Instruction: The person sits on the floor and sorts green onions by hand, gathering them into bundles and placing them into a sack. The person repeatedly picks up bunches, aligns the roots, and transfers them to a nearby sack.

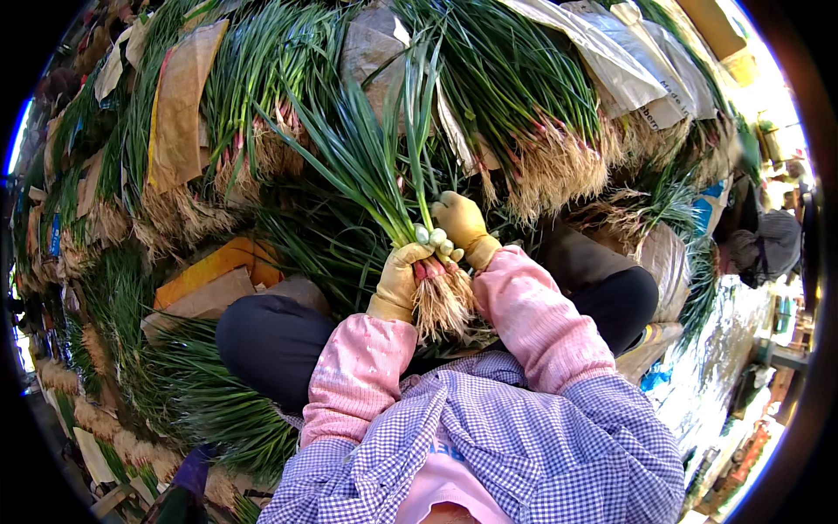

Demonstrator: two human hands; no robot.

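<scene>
My left hand [399, 275], in a yellow glove with pale coated fingertips, is closed around a bunch of bare-root, onion-like plants [386, 196]. Their long green leaves fan upward. Below the fist show reddish stem bases and a tuft of straw-coloured roots [442, 301]. My right hand [461, 223], gloved the same way, is curled right beside the bunch, next to an upright leaf [422, 177]. Whether its fingers grip that leaf cannot be made out.
Large piles of similar plants [524, 85] lie in front, some covered by paper sacks [180, 105], one bearing writing. More leaves [216, 386] lie at my left, with an orange sack piece [222, 268] by my knee. At far right is a person in a grey head covering [766, 245].
</scene>
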